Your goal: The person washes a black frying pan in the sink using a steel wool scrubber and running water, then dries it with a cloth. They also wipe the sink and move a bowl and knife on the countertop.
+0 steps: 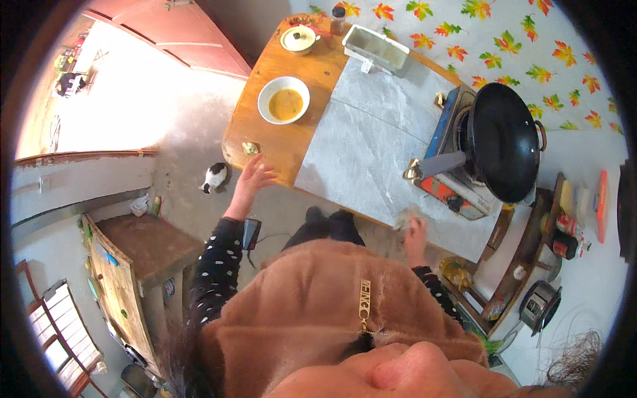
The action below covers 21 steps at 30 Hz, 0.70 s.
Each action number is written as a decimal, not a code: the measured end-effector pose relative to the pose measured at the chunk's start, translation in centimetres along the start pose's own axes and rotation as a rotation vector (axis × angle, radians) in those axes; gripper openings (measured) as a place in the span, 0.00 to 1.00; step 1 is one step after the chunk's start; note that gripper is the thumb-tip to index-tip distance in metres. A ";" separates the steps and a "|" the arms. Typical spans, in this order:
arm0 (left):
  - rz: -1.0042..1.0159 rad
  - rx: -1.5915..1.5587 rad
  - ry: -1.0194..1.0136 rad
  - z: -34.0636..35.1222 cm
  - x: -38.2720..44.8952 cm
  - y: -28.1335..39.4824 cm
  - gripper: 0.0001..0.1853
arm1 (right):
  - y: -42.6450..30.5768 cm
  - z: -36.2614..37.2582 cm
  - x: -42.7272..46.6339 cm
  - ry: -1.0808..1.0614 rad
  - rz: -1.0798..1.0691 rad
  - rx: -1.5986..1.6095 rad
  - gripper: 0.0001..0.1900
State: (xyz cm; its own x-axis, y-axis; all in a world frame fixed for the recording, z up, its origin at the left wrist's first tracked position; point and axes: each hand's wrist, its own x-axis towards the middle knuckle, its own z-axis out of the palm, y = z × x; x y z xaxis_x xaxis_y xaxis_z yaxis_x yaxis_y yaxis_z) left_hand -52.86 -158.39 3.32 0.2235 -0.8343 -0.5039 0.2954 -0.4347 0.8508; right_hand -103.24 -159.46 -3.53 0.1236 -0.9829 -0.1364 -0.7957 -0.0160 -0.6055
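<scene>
My right hand [416,234] presses a greyish cloth [409,217] on the front edge of the grey tiled panel [368,139] on the wooden table [264,69]. My left hand [255,176] hovers by the table's rounded left corner, fingers spread and holding nothing. Just beyond it lies a small crumpled pale object [250,148], too small to identify. Farther back stands a white bowl [264,109] with orange-brown soup or sauce. On the right, a black wok [505,144] sits tilted in view on a gas stove [460,201], its grey handle pointing toward the panel.
Along the back are a lidded pot [297,40], a jar with a dark cap [338,22] and a divided plastic container [375,48]. A black-and-white cat [215,177] is on the floor at left. A wooden shelf [527,239] with packets is at right, a cabinet [144,244] at lower left.
</scene>
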 end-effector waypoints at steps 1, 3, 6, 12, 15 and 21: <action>-0.004 -0.088 -0.017 0.7 0.9 0.3 0.31 | -1.2 1.8 1.1 -0.086 -0.069 0.126 0.22; -0.023 -0.219 -0.040 1.2 3.0 0.9 0.34 | -4.3 3.5 3.3 -0.338 -0.136 0.317 0.22; -0.053 -0.452 -0.020 1.6 7.8 1.8 0.37 | -9.2 2.9 8.6 -0.553 -0.023 0.691 0.21; 0.003 -0.472 -0.235 0.0 15.2 3.4 0.33 | -11.8 2.7 11.4 0.072 0.079 0.436 0.24; -0.088 -0.423 -0.249 -0.4 16.3 4.1 0.33 | -11.0 6.9 12.2 0.197 0.124 -0.140 0.28; -0.125 -0.306 -0.298 -1.5 15.4 5.8 0.33 | -11.2 9.3 24.2 0.378 0.195 -0.179 0.25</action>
State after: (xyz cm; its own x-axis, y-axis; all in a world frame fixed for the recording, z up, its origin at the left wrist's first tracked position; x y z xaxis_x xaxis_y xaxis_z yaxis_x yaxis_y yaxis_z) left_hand -46.33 -173.28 0.27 -0.0951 -0.8625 -0.4970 0.5741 -0.4554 0.6805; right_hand -85.83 -181.37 -7.39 -0.2369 -0.9682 0.0810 -0.8767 0.1771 -0.4473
